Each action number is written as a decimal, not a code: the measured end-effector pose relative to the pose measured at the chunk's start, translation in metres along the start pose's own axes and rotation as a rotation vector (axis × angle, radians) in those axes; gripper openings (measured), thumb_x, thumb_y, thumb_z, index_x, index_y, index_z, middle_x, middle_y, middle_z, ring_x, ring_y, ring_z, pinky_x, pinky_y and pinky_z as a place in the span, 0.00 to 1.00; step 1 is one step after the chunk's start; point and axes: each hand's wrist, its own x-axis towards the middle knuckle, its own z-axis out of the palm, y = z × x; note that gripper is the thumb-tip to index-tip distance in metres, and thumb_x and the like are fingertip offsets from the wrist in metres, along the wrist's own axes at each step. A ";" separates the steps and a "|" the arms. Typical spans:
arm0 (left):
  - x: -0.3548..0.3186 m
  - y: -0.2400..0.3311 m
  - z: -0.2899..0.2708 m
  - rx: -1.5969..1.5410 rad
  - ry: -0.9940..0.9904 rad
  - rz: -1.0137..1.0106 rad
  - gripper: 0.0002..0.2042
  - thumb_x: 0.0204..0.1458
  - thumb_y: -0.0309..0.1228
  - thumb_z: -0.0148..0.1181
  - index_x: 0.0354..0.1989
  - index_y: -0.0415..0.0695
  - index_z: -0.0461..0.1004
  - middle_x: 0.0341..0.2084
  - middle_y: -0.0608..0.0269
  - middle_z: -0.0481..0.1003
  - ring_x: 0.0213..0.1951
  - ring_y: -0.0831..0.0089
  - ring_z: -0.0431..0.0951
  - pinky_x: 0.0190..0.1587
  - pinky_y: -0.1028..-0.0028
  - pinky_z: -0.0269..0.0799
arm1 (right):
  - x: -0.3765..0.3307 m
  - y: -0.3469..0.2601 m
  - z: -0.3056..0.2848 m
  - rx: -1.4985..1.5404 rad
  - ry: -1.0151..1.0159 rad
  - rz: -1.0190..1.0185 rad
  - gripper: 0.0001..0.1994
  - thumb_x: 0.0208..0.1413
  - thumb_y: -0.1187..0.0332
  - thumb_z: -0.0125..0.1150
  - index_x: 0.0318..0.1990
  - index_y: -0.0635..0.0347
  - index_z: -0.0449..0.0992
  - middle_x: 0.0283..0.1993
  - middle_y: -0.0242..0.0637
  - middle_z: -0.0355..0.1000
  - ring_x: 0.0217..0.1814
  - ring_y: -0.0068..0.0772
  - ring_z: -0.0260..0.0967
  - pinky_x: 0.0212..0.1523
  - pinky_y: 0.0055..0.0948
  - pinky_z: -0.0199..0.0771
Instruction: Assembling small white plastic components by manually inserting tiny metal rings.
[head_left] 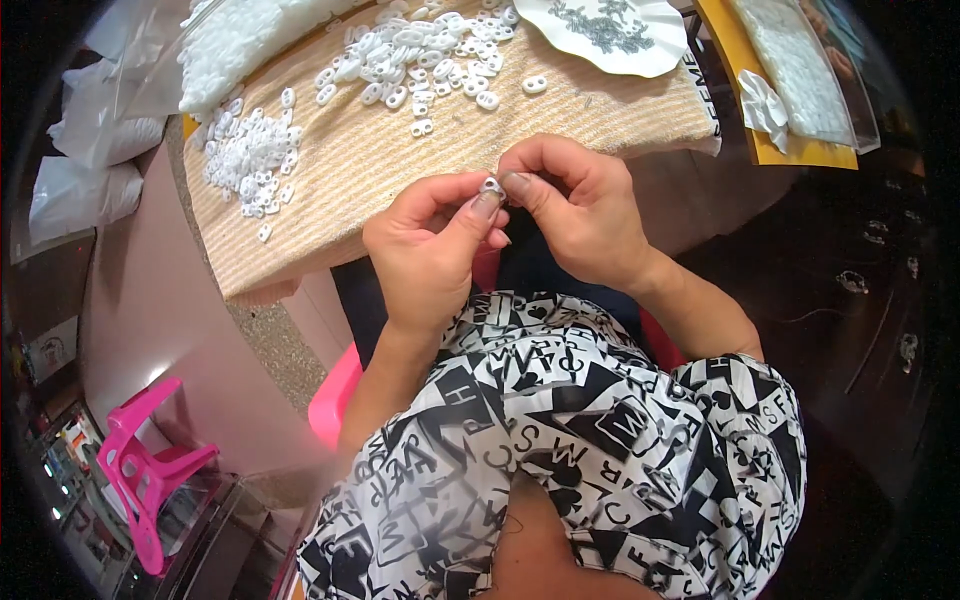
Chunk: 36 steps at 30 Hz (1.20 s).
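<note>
My left hand and my right hand meet in front of my chest, just off the table's near edge. Both pinch one small white plastic piece between thumbs and fingertips. Behind them, a striped beige cloth covers the table. On it lie a loose heap of small white plastic pieces at the back and a smaller heap at the left. A white scalloped plate with small dark metal bits stands at the back right.
Clear plastic bags of white pieces lie at the back left, with white bags beside the table. A yellow board with a bag of white pieces is at the right. A pink plastic stool stands on the floor at the lower left.
</note>
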 end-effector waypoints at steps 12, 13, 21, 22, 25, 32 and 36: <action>0.001 -0.013 0.001 0.041 -0.015 0.174 0.03 0.45 0.17 0.53 0.30 0.32 0.71 0.21 0.58 0.73 0.19 0.80 0.71 0.22 0.84 0.68 | 0.003 0.006 0.006 -0.035 0.031 -0.056 0.02 0.50 0.78 0.51 0.28 0.68 0.69 0.23 0.31 0.68 0.24 0.17 0.65 0.24 0.16 0.66; 0.002 -0.015 0.001 -0.006 -0.003 0.185 0.03 0.45 0.16 0.53 0.29 0.32 0.71 0.21 0.58 0.73 0.20 0.79 0.71 0.23 0.84 0.68 | 0.004 0.008 0.007 -0.032 0.058 -0.080 0.03 0.50 0.79 0.50 0.26 0.68 0.68 0.20 0.33 0.67 0.21 0.18 0.66 0.20 0.17 0.67; 0.012 -0.008 -0.004 -0.113 0.033 0.111 0.06 0.46 0.18 0.54 0.33 0.31 0.70 0.24 0.55 0.73 0.24 0.76 0.74 0.27 0.80 0.72 | 0.014 0.007 0.000 0.290 -0.043 0.048 0.06 0.50 0.78 0.51 0.35 0.69 0.70 0.27 0.33 0.70 0.29 0.20 0.68 0.29 0.18 0.70; 0.014 -0.006 -0.005 -0.140 0.042 0.097 0.07 0.46 0.19 0.54 0.34 0.30 0.69 0.25 0.55 0.73 0.25 0.75 0.74 0.27 0.80 0.73 | 0.015 0.007 -0.001 0.378 -0.034 0.072 0.08 0.50 0.77 0.51 0.38 0.70 0.70 0.30 0.34 0.70 0.31 0.20 0.69 0.33 0.18 0.71; 0.015 -0.010 -0.010 -0.136 0.057 0.091 0.07 0.46 0.19 0.54 0.34 0.30 0.69 0.26 0.55 0.73 0.26 0.74 0.74 0.28 0.80 0.73 | 0.018 0.018 -0.010 0.189 -0.085 0.070 0.10 0.51 0.76 0.52 0.41 0.69 0.69 0.33 0.35 0.71 0.35 0.22 0.68 0.37 0.19 0.71; 0.015 -0.005 -0.013 -0.176 0.046 0.056 0.07 0.46 0.19 0.55 0.34 0.31 0.69 0.25 0.55 0.73 0.25 0.75 0.74 0.28 0.80 0.72 | 0.023 0.011 -0.004 0.160 -0.018 0.084 0.09 0.51 0.75 0.52 0.39 0.69 0.70 0.33 0.34 0.71 0.35 0.20 0.68 0.37 0.18 0.69; 0.019 -0.005 -0.018 -0.158 0.053 0.071 0.07 0.46 0.19 0.54 0.34 0.31 0.69 0.25 0.56 0.73 0.25 0.75 0.74 0.27 0.81 0.71 | 0.036 0.007 -0.015 -0.207 0.104 -0.102 0.07 0.49 0.75 0.54 0.35 0.66 0.73 0.29 0.33 0.71 0.31 0.17 0.66 0.32 0.16 0.65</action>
